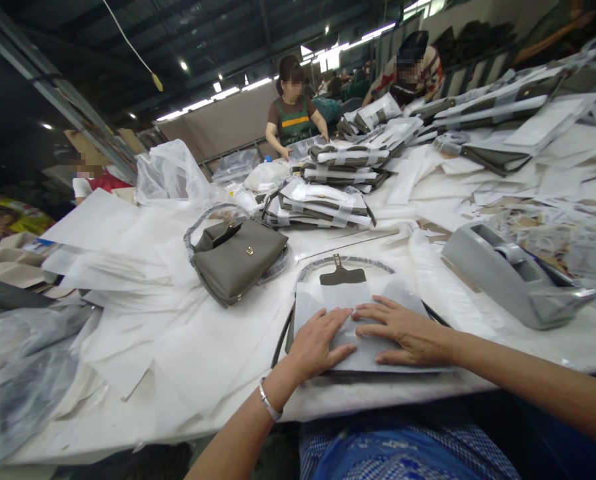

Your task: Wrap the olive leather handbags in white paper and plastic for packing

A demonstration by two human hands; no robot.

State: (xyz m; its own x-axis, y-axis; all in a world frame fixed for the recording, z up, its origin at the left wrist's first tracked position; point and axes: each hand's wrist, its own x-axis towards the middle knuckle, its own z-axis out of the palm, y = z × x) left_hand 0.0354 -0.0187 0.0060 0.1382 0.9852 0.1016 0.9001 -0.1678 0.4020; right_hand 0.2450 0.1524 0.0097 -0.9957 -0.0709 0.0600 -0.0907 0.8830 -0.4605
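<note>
In front of me lies an olive handbag [289, 328], its body covered by a sheet of white paper [368, 300]. Its closure tab [342, 275] sticks out above the paper, inside the arc of a wrapped handle [378, 264]. My left hand [323, 339] rests flat on the left part of the sheet, a bracelet on its wrist. Fingers spread, my right hand [403, 333] presses on the right part. The fingertips of both hands come close together near the middle. Neither hand grips anything. A second olive handbag [243, 257] lies uncovered to the left.
A grey tape dispenser [513, 273] stands at right. Loose white paper sheets [123, 247] spread over the left side. Farther back are stacked, paper-wrapped bags [323, 203] and a clear plastic bag [173, 177]. A co-worker [294, 110] handles plastic across the table; another person [411, 70] bends at the back right.
</note>
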